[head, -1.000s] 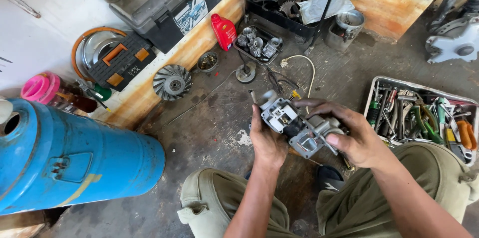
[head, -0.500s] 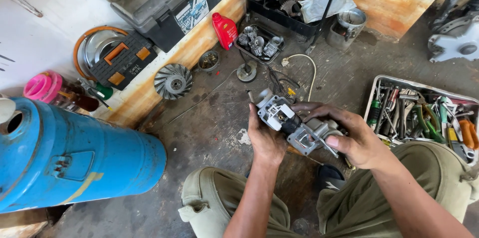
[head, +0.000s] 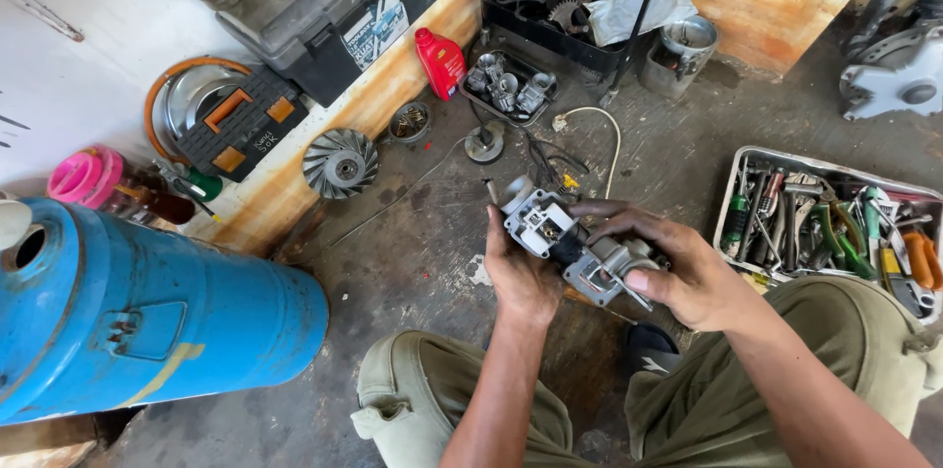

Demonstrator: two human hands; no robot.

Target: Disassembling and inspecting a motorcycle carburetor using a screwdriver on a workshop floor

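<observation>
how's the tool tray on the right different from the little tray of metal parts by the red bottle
The tool tray is pale, larger and packed with long hand tools with coloured handles; the parts tray is dark, smaller and holds a few chunky silver castings. The parts tray sits beside the red bottle, the tool tray beside the person's knee. Both lie on the floor.

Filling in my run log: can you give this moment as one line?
left hand: cradles carburetor | right hand: grips its other end | held above floor | tool tray at right
</observation>
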